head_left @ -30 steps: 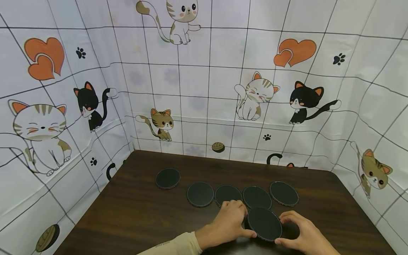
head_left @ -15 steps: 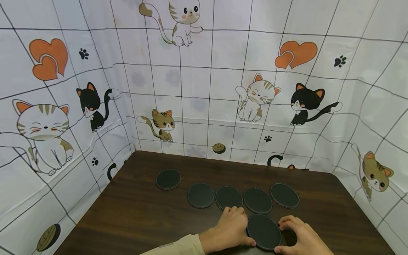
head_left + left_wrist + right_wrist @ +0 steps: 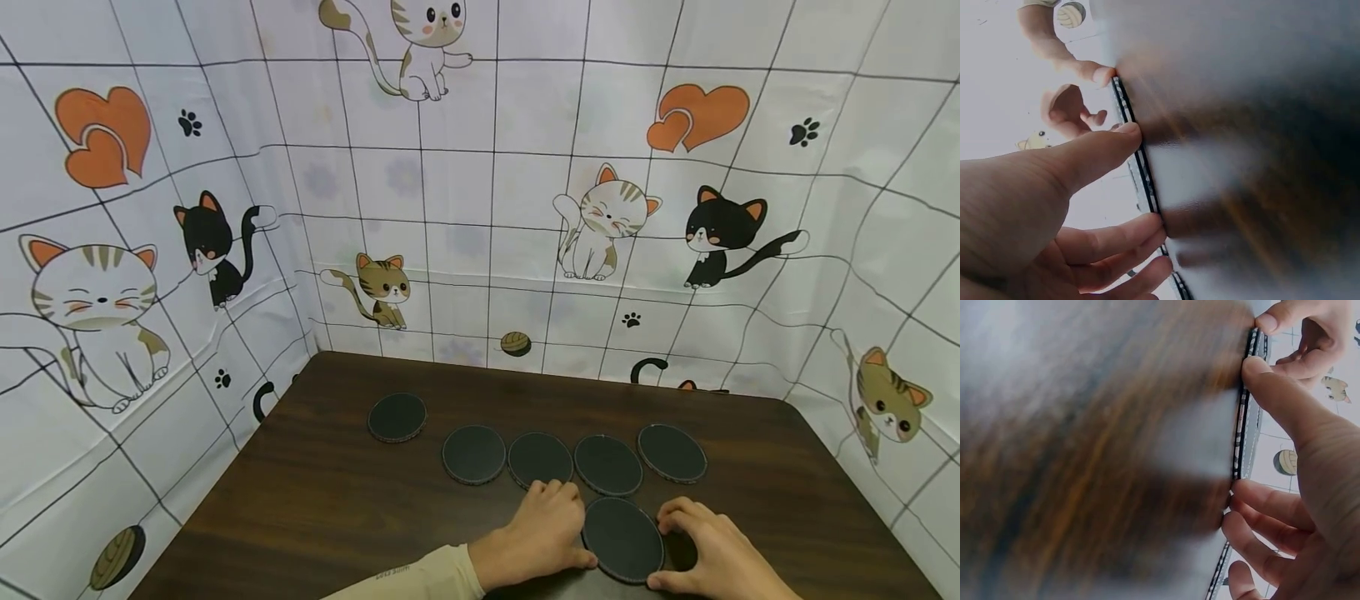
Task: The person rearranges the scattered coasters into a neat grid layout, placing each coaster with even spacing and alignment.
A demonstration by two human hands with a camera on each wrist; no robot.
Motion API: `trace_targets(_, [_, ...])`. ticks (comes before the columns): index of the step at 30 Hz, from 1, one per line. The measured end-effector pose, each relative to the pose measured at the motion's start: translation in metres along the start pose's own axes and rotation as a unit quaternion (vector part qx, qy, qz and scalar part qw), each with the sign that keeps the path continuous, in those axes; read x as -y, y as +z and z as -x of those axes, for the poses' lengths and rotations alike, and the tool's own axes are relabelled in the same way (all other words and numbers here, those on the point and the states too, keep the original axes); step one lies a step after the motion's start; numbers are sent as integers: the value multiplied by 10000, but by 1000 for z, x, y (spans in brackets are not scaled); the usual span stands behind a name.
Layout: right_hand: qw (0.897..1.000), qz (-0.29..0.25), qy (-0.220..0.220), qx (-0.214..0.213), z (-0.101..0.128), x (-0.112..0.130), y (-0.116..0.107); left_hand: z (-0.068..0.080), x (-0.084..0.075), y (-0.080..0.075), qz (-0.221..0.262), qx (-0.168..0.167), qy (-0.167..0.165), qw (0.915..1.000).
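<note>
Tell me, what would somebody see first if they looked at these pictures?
Probably the two hands at the near edge of the dark wooden table: the left hand and right hand hold a round black coaster by its rim between them. Just behind it lie four more black coasters in a row, with one alone further left. All around hangs a white sheet with cartoon cats and orange hearts.

**Our two bare hands and one long sleeve**

We see our left hand [image 3: 542,533] and right hand [image 3: 708,550] bare, without gloves, rings or a watch. Our left forearm wears a pale beige long sleeve [image 3: 420,579], close-fitting, ending at the wrist, with a small line of dark print too tiny to read.
</note>
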State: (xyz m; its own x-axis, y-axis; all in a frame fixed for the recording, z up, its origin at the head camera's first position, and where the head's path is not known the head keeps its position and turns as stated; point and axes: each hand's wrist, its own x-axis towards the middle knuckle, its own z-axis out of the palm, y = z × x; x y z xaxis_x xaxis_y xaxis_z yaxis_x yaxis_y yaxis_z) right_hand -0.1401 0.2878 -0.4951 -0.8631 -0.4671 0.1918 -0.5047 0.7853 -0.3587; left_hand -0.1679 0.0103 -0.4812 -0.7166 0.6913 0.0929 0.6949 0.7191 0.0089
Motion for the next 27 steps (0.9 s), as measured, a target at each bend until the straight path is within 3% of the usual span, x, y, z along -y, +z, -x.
trace_targets(6, [9999, 36, 124, 61, -1, 1, -1, -2, 1, -3, -38, 19, -64, 10000])
trace_targets(14, [9982, -252, 280, 463, 2, -3, 0, -2, 1, -2, 160, 208, -135, 9996])
trace_targets(21, [9986, -313, 137, 396, 4, -6, 0, -1, 5, -3, 394, 185, 33, 9990])
trace_targets(27, [9952, -734, 586, 280, 1, -6, -13, -5, 17, -5, 945, 140, -55, 9954])
